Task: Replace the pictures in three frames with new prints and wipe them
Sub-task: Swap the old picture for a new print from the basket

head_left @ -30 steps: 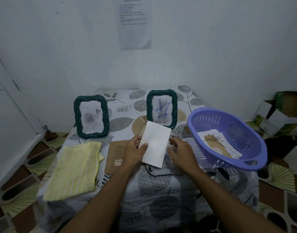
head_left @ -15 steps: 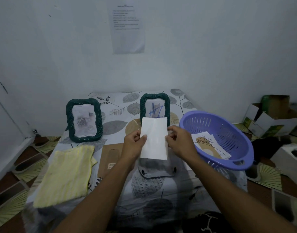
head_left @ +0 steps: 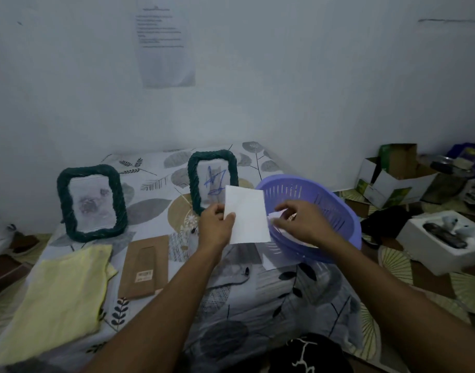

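Observation:
Two green rope-edged picture frames stand at the back of the patterned table, one at the left [head_left: 92, 203] and one in the middle [head_left: 212, 179] with a blue drawing in it. My left hand [head_left: 216, 224] pinches a blank white print [head_left: 247, 214] by its left edge, upright in front of the middle frame. My right hand [head_left: 301, 222] is inside the purple basket [head_left: 338, 205], fingers closed on the edge of another print [head_left: 275, 218] lying there. A brown frame backing board [head_left: 144, 265] and a yellow cloth [head_left: 58, 300] lie flat at the left.
A white sheet [head_left: 274, 261] pokes out from under the basket. Cardboard boxes [head_left: 392, 181] and a white box [head_left: 441, 238] sit on the floor to the right. A printed notice [head_left: 166, 47] hangs on the wall behind the table.
My right hand let go of the white print and moved right into the basket. My left hand alone now holds the print, shifted slightly right and up.

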Demonstrator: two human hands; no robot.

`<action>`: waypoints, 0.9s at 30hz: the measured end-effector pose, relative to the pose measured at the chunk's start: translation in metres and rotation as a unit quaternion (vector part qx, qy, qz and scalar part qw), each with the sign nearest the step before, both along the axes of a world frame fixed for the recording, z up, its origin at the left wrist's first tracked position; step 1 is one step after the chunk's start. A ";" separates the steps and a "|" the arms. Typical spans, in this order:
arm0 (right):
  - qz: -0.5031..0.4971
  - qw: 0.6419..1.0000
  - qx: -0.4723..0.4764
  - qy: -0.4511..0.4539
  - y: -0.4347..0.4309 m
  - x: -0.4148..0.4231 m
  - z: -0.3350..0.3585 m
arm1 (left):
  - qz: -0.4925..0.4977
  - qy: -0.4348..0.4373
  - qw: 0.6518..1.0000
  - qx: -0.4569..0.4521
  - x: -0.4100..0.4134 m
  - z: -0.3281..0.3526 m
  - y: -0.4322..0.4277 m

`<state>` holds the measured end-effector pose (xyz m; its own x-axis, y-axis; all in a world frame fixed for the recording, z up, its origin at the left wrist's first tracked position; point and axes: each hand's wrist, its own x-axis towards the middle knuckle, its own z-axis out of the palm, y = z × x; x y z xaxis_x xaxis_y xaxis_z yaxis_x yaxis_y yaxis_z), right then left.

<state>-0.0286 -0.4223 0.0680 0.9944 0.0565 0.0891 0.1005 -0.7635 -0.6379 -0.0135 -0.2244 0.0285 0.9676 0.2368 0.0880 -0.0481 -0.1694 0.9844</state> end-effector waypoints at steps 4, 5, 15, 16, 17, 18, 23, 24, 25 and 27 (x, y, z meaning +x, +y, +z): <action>0.051 0.997 -0.053 0.037 0.001 -0.007 -0.005 | 0.064 0.016 0.997 0.031 0.001 -0.010 0.006; 0.048 0.997 -0.055 0.032 0.002 -0.007 -0.003 | 0.066 0.019 0.997 0.040 0.000 -0.011 0.007; 0.007 0.999 -0.022 -0.039 -0.007 -0.005 0.017 | -0.024 0.104 0.983 0.147 -0.002 -0.019 -0.046; 0.012 0.999 -0.024 -0.040 -0.006 -0.006 0.016 | -0.028 0.109 0.983 0.147 -0.003 -0.020 -0.053; 0.016 0.999 -0.026 -0.040 -0.006 -0.006 0.016 | -0.028 0.116 0.982 0.145 -0.003 -0.021 -0.059; 0.018 0.999 -0.026 -0.041 -0.004 -0.007 0.015 | -0.028 0.126 0.981 0.141 -0.004 -0.022 -0.063; 0.029 0.999 -0.026 -0.033 0.002 -0.006 0.004 | -0.024 0.138 0.981 0.134 -0.004 -0.022 -0.066; 0.032 0.999 -0.029 -0.030 0.003 -0.005 0.001 | -0.020 0.135 0.981 0.136 -0.003 -0.022 -0.064; 0.035 0.999 -0.030 -0.025 0.005 -0.004 -0.003 | -0.019 0.134 0.982 0.134 0.000 -0.024 -0.060; 0.040 0.999 -0.033 -0.015 0.008 -0.005 -0.008 | -0.021 0.132 0.985 0.113 0.003 -0.023 -0.053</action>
